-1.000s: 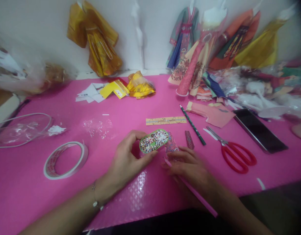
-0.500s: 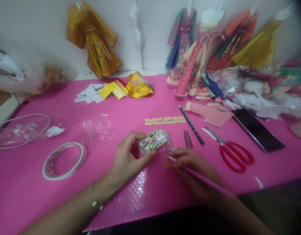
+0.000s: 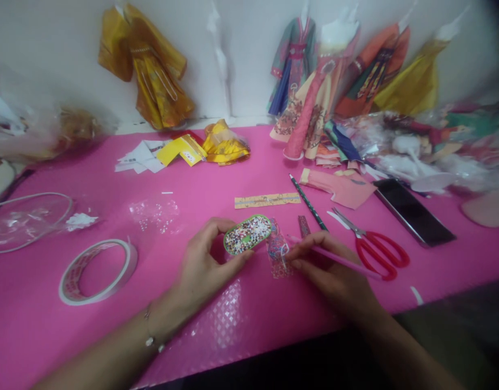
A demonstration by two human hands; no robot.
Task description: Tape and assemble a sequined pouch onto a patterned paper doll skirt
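Observation:
In the head view my left hand grips a small green oval tray of beads between thumb and fingers, tilted just above the table. My right hand is closed round a thin pink pen-like stick; its tip is too blurred to make out. Under that tip lies a patterned strip of fabric or paper in pink and blue, with a pale looped shape on it. A smaller dark red patterned piece rests just beyond my right fingers.
Red-handled scissors, a phone and a dark pencil lie to the right. A tape roll sits at left, near loose small beads. Doll dresses stand along the back wall.
My right hand has lifted the pink stick and turned it flatter, uncovering more of the patterned strip. The left hand still holds the bead tray. The whole view has shifted slightly.

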